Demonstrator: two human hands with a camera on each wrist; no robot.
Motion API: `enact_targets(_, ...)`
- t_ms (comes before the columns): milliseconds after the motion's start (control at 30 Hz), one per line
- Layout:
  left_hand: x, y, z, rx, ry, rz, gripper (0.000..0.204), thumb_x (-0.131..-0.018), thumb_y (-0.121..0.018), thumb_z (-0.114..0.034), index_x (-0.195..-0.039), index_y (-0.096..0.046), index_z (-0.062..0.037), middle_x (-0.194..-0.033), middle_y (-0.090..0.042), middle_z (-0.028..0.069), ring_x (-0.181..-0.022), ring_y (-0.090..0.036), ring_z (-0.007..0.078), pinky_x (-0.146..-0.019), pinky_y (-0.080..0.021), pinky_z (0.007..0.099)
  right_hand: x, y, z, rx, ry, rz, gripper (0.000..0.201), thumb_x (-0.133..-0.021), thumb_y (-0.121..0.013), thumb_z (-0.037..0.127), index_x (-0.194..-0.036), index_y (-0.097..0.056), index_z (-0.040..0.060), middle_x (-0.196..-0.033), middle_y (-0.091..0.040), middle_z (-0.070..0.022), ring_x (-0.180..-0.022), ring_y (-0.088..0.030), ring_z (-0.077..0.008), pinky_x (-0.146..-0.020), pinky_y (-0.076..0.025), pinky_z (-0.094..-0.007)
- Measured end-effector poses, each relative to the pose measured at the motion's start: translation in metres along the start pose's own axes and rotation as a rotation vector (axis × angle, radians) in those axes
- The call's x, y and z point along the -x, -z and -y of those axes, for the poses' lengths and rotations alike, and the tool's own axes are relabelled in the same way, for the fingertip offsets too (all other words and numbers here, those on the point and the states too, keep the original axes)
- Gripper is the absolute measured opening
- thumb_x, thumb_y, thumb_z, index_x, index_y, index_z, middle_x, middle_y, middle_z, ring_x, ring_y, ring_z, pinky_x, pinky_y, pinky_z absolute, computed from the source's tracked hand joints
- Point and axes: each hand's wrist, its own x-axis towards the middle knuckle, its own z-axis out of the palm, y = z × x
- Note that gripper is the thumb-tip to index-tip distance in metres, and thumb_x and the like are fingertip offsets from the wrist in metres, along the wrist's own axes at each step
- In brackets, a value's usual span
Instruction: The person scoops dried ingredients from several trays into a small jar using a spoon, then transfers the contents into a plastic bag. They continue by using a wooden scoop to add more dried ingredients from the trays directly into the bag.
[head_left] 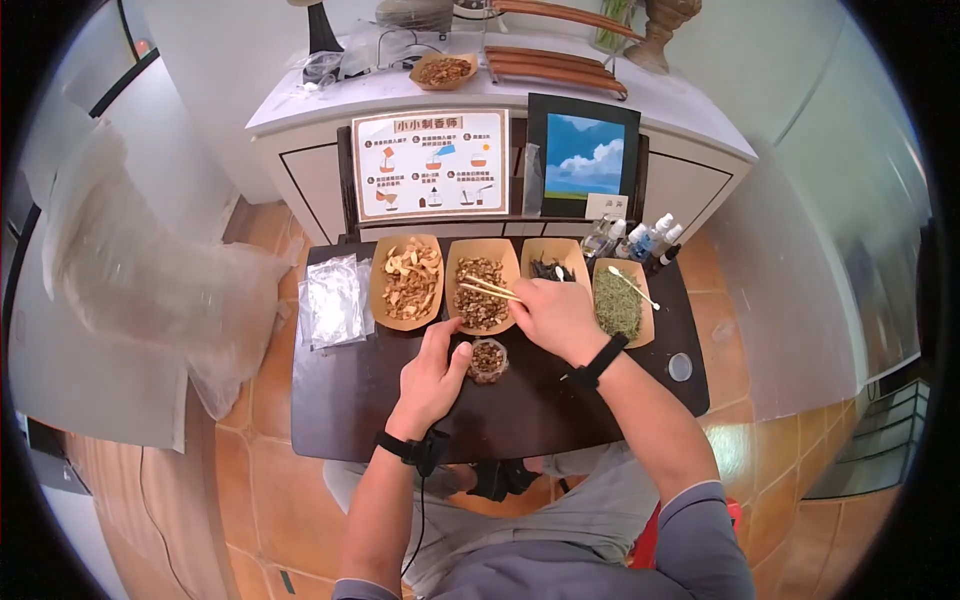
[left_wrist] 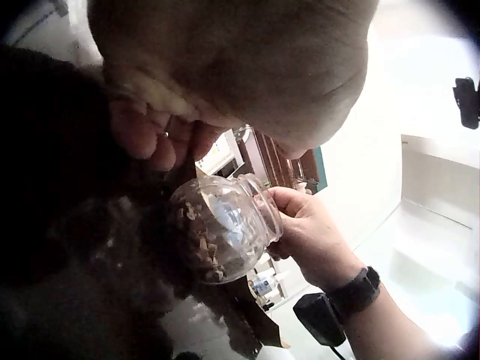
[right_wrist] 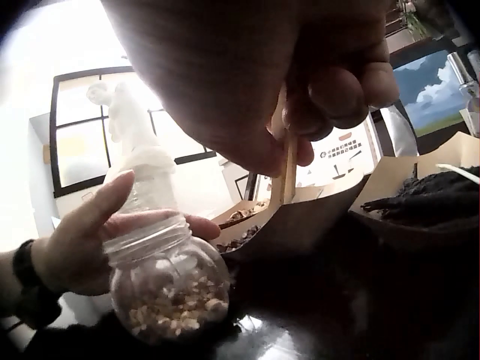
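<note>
Plainly, one jar point(head_left: 488, 361) stands before four trays point(head_left: 377, 285), two hands point(head_left: 435, 375) point(head_left: 560, 318) near.

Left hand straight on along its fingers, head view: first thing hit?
Likely the near end of the paper tray of brown bits; the left hand looks close to it, but depth leaves any gap unclear.

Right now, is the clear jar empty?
No, the right wrist view shows pale chopped pieces lying in the bottom of the clear jar.
</note>
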Motion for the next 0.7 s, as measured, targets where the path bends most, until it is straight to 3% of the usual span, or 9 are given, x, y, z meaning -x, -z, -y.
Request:
enact_targets(233, 0.0, 0.001, 0.003, 0.001, -0.03, 0.007, 0.061, -0.112, -0.046, -0.055, -0.154, -0.05, -0.01, -0.149, -0.06, 0.0145, -0.13, -0.065, 0.0383, -0.105, -0.053, 0.0454, -0.022, -0.016, -0.002, 0.003, -0.073, -0.092, 0.018, -0.1, -0.068, 0.026, -0.1, -0.066, 0.0084, -0.078, -0.073, -0.0117, -0.073, -0.073, -0.0369, -0.064, -0.056, -0.0501)
enact_targets(300, 0.001, 0.0, 0.003, -0.021, -0.029, 0.016, 0.063, -0.112, -0.046, -0.056, -0.154, -0.05, -0.0094, -0.15, -0.059, 0.0148, -0.13, -0.065, 0.0384, -0.105, -0.053, 0.0456, -0.017, -0.021, 0.0, 0.067, -0.098, 0.069, 0.019, -0.101, -0.067, 0.027, -0.1, -0.066, 0.0081, -0.077, -0.073, -0.0119, -0.074, -0.074, -0.0374, -0.065, -0.057, -0.05)
enact_targets(367, 0.002, 0.0, 0.004, -0.009, -0.035, 0.009, 0.064, -0.112, -0.046, -0.057, -0.154, -0.049, -0.0086, -0.15, -0.059, 0.0147, -0.131, -0.065, 0.0386, -0.105, -0.053, 0.0453, -0.009, -0.014, 0.0, 0.044, -0.096, 0.08, 0.019, -0.101, -0.067, 0.027, -0.1, -0.066, 0.0077, -0.077, -0.073, -0.0131, -0.075, -0.074, -0.0375, -0.066, -0.057, -0.05)
enact_targets(467, 0.002, 0.0, 0.0, -0.005, -0.04, 0.029, 0.065, -0.112, -0.046, -0.057, -0.156, -0.049, -0.0084, -0.151, -0.058, 0.0145, -0.131, -0.064, 0.0389, -0.106, -0.053, 0.0452, -0.004, -0.002, -0.004, 0.003, -0.23, 0.003, 0.021, -0.1, -0.069, 0.03, -0.095, -0.065, 0.0095, -0.078, -0.073, -0.0135, -0.076, -0.073, -0.0384, -0.066, -0.056, -0.0528)
enact_targets(567, 0.003, 0.001, 0.001, -0.005, -0.019, 0.038, 0.067, -0.112, -0.047, -0.057, -0.157, -0.048, -0.0085, -0.152, -0.058, 0.0143, -0.132, -0.064, 0.039, -0.106, -0.053, 0.0453, 0.005, -0.006, -0.006, 0.135, -0.253, 0.048, 0.024, -0.102, -0.066, 0.031, -0.094, -0.065, 0.0078, -0.078, -0.073, -0.0145, -0.075, -0.074, -0.0374, -0.066, -0.058, -0.0506)
enact_targets(700, 0.004, 0.0, 0.006, -0.022, -0.052, 0.024, 0.068, -0.112, -0.047, -0.057, -0.159, -0.046, -0.0073, -0.152, -0.057, 0.015, -0.13, -0.064, 0.0382, -0.106, -0.052, 0.044, 0.015, 0.001, 0.005, 0.042, -0.233, 0.057, 0.023, -0.103, -0.067, 0.029, -0.093, -0.064, 0.0078, -0.075, -0.073, -0.0143, -0.071, -0.073, -0.0382, -0.063, -0.057, -0.0514)
